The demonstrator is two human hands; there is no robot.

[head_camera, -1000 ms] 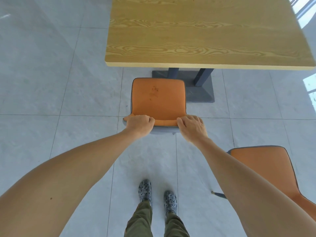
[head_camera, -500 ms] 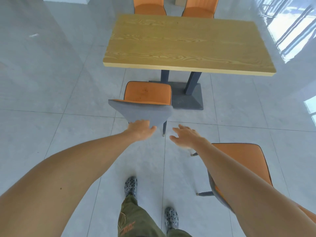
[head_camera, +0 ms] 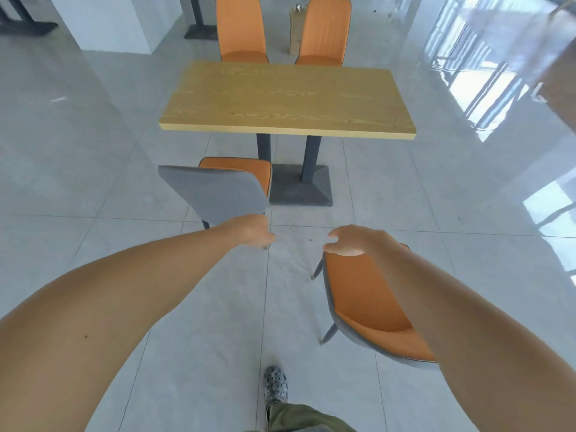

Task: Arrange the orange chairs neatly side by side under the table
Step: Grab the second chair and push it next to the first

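Note:
An orange chair [head_camera: 215, 194] with a grey back stands at the near left side of the wooden table [head_camera: 286, 98], its seat reaching just short of the tabletop edge. My left hand [head_camera: 249, 232] hangs in front of that chair's back, fingers loosely curled, holding nothing. A second orange chair [head_camera: 364, 297] stands apart at the lower right, turned at an angle to the table. My right hand [head_camera: 355, 241] hovers over its upper edge with thumb and fingers apart. My right forearm hides part of this chair.
Two more orange chairs [head_camera: 241, 29] [head_camera: 324, 29] sit side by side at the table's far side. The table's dark pedestal base [head_camera: 299, 188] lies right of the first chair. A white pillar [head_camera: 106, 23] stands far left; my shoe [head_camera: 275, 383] is on the tiled floor.
Both hands let go of the first chair's back after pushing it toward the table. I stepped back and my right hand moved right, over the second chair.

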